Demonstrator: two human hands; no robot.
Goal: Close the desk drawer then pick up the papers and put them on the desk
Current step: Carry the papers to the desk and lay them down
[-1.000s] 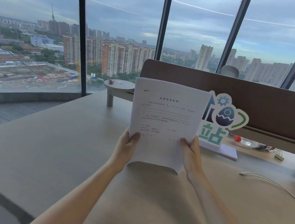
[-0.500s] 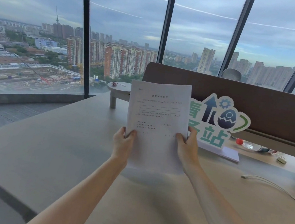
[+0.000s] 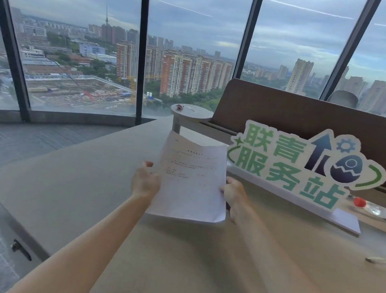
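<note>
White printed papers are tilted back, nearly flat, just above the light wooden desk. My left hand grips their left edge and my right hand grips their right edge. The papers' near edge hovers close to the desktop with a shadow under it. Under the desk's left edge a dark drawer handle shows; the drawer front sits flush with the desk side.
A green and white cut-out sign stands on a white base right behind the papers. A brown partition lines the desk's back. A plastic bottle lies at the right, a white cable nearer. A small round table stands beyond.
The papers have gone from upright in front of me to tilted back and lower, close to the desk. Both hands came down with them. The sign behind is now uncovered.
</note>
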